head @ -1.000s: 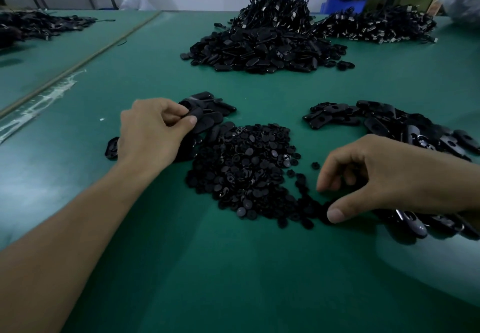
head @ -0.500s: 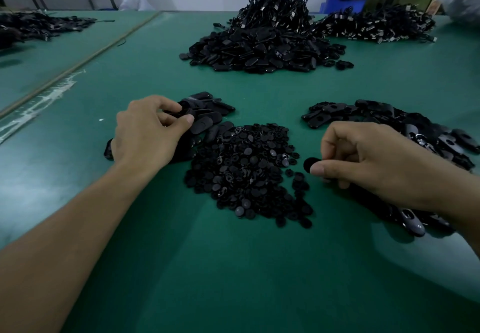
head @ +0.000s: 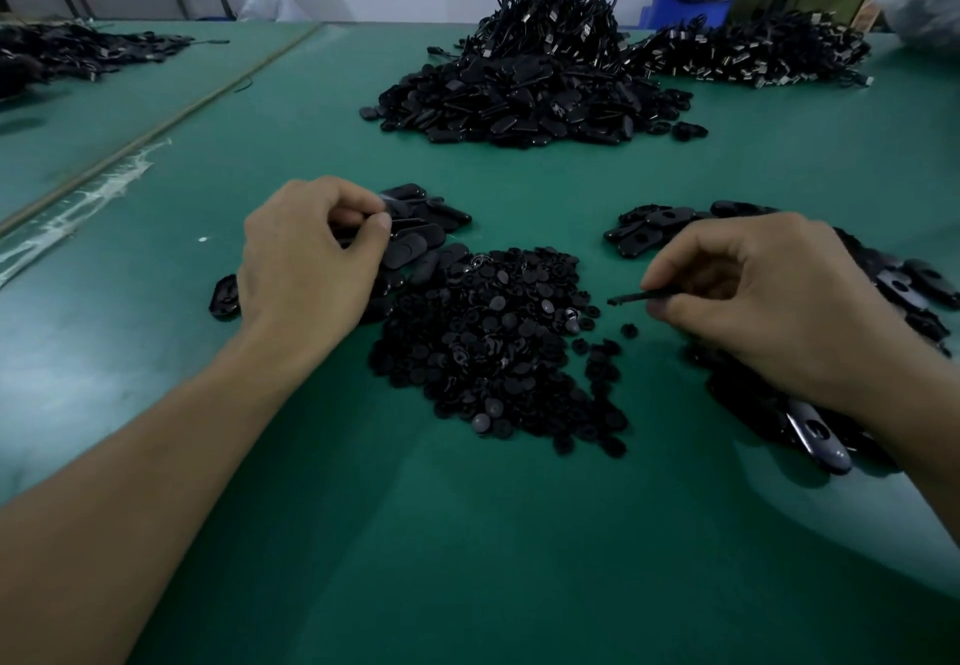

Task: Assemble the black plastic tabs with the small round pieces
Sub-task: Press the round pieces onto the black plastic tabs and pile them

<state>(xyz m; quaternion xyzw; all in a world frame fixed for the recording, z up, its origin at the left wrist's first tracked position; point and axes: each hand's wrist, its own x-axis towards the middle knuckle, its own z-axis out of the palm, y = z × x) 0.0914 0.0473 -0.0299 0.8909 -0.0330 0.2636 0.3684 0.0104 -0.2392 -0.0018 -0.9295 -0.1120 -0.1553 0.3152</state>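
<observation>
Pinching a black piece (head: pixel 636 296) edge-on goes the right hand (head: pixel 769 301); the left hand (head: pixel 311 259) grips a tab (head: pixel 401 209). Square them up before pressing.

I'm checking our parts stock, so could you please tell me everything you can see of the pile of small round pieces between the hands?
The pile of small round pieces is a loose, low heap of black discs, plastic by the look, some dull grey on top, some glossy. It lies on the green table between the left hand and the right hand. Its far left edge meets the black tabs; a few strays lie off its right side.
</observation>
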